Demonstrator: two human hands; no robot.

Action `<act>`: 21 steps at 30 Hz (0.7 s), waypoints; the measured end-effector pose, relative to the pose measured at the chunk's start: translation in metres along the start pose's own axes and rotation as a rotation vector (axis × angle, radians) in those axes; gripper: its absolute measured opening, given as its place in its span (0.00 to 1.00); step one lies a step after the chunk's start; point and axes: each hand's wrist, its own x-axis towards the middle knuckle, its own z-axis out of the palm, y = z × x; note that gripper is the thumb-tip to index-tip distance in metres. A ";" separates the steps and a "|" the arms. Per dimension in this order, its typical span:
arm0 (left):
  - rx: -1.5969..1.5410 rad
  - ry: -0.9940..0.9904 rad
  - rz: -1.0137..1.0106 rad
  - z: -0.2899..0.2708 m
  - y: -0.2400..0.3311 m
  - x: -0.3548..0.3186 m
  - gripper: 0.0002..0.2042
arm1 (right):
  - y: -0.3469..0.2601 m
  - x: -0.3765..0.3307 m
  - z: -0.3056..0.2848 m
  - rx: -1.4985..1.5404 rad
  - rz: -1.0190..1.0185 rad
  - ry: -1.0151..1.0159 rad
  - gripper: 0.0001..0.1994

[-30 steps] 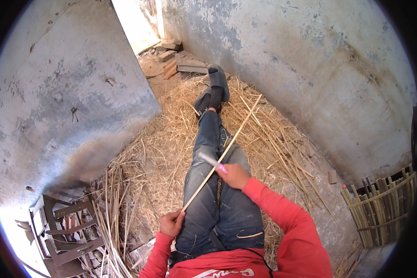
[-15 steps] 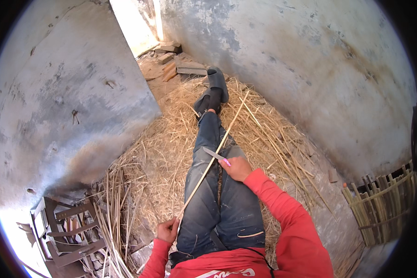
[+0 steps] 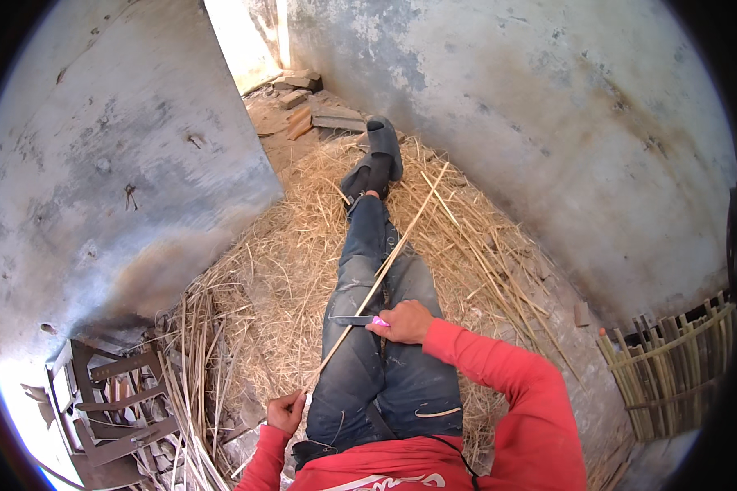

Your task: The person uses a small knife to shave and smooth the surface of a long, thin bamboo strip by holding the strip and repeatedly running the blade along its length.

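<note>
A long pale strip of split cane or bamboo (image 3: pixel 407 231) slants across my outstretched legs, from beside my left hip up past my feet. My left hand (image 3: pixel 286 411) pinches its near end next to my thigh. In my right hand (image 3: pixel 409 321) is a knife (image 3: pixel 356 321) with a pink handle, its blade pointing left and lying across the strip above my thighs. Whether the edge bites into the strip cannot be seen. A thin curled shaving (image 3: pixel 439 413) rests on my trousers near the waist.
Straw and shavings (image 3: pixel 284 270) cover the floor around my legs. Several loose strips (image 3: pixel 499 270) lie to the right, more strips (image 3: pixel 192 385) to the left beside a dark metal frame (image 3: pixel 127 401). A slatted basket (image 3: pixel 671 368) stands far right. Bricks (image 3: pixel 299 96) lie beyond my feet, between plastered walls.
My right hand has drawn the knife down along the strip toward me, and the blade has turned more level. My left hand still holds the near end, slightly lower and further left.
</note>
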 end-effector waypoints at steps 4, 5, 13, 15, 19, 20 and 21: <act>0.070 -0.021 -0.050 -0.031 -0.005 -0.019 0.13 | 0.142 0.020 -0.021 0.353 0.516 0.757 0.24; -0.001 -0.093 -0.060 -0.039 -0.021 -0.021 0.13 | 0.223 -0.001 -0.033 0.548 0.609 1.166 0.26; -0.037 -0.059 -0.218 -0.050 -0.029 -0.048 0.12 | 0.166 0.012 -0.095 0.329 0.621 0.929 0.30; -0.016 -0.091 -0.173 -0.043 -0.013 -0.030 0.12 | 0.142 0.012 -0.099 0.427 0.586 0.958 0.30; -0.062 -0.147 -0.159 -0.034 0.013 -0.002 0.13 | 0.122 0.034 -0.089 0.699 0.432 0.917 0.19; -0.094 -0.171 -0.186 -0.033 0.016 0.006 0.13 | 0.122 0.039 -0.085 1.081 0.321 0.956 0.17; -0.109 -0.237 -0.222 -0.036 0.020 0.012 0.13 | 0.114 0.043 -0.091 1.163 0.309 0.977 0.15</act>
